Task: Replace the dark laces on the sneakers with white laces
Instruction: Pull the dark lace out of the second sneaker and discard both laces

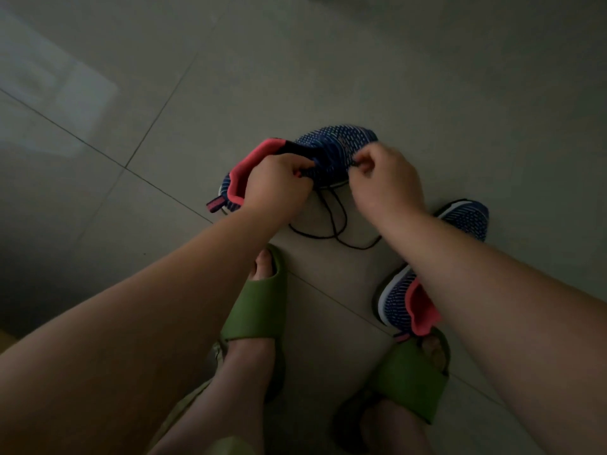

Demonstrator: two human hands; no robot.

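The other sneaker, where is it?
In the head view, the other sneaker lies on the floor at the right, under the right forearm, near the right green slipper.

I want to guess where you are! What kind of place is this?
Probably indoors at home, dimly lit: a tiled floor, green slippers on the person's feet, and two blue sneakers down on it.

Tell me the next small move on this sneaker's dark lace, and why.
Probably keep drawing the dark lace out of the next eyelet with the right hand while the left hand steadies the sneaker. Both hands pinch at the lacing area, and loose loops already hang to the floor, so unlacing looks partly done.
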